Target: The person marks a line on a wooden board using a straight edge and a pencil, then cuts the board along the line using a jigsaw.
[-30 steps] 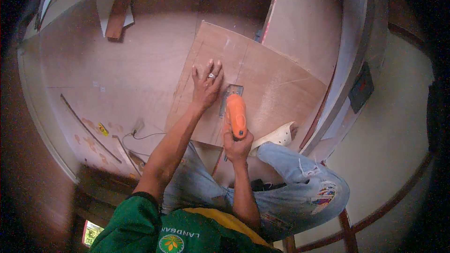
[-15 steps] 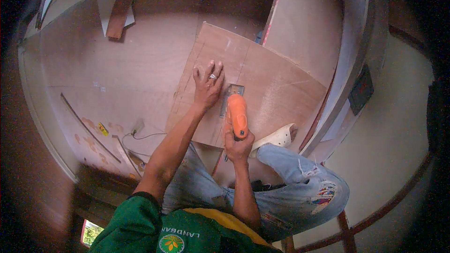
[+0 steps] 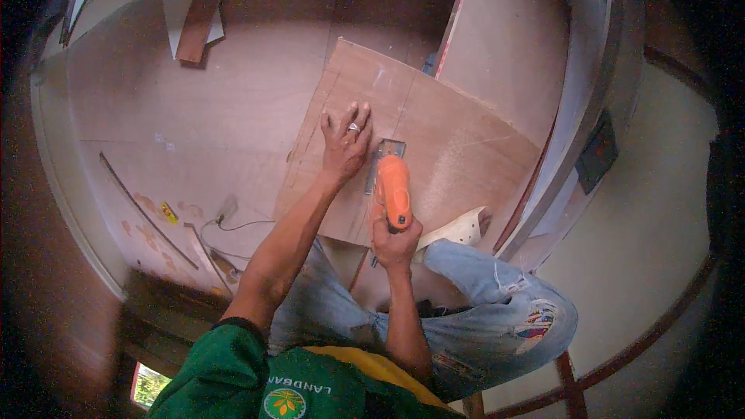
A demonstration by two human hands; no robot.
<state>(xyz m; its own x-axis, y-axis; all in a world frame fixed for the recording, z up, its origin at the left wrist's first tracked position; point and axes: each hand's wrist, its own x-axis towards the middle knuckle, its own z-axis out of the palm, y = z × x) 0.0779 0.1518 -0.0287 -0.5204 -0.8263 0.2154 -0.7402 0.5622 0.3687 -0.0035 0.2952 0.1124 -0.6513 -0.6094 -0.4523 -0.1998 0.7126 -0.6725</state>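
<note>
A brown plywood sheet [image 3: 450, 147] with pencil lines lies in front of me. My left hand [image 3: 345, 143] presses flat on it, fingers spread, a ring on one finger. Just to its right stands an orange jigsaw [image 3: 395, 186], its metal base plate resting on the sheet along a pencil line. My right hand [image 3: 396, 244] is wrapped round the rear of the jigsaw's handle. The blade is hidden beneath the tool. Pale sawdust is scattered on the sheet to the right of the jigsaw.
Near my right knee is a cream clog [image 3: 458, 229]. A thin cable [image 3: 248, 225] runs at left, by a small yellow item [image 3: 170, 213] and a long narrow strip [image 3: 147, 211]. Board offcuts [image 3: 195, 23] lie at the far left. An upright panel [image 3: 500, 39] stands at the back right.
The view has shifted very slightly. Both hands and the jigsaw stay in nearly the same place on the plywood.
</note>
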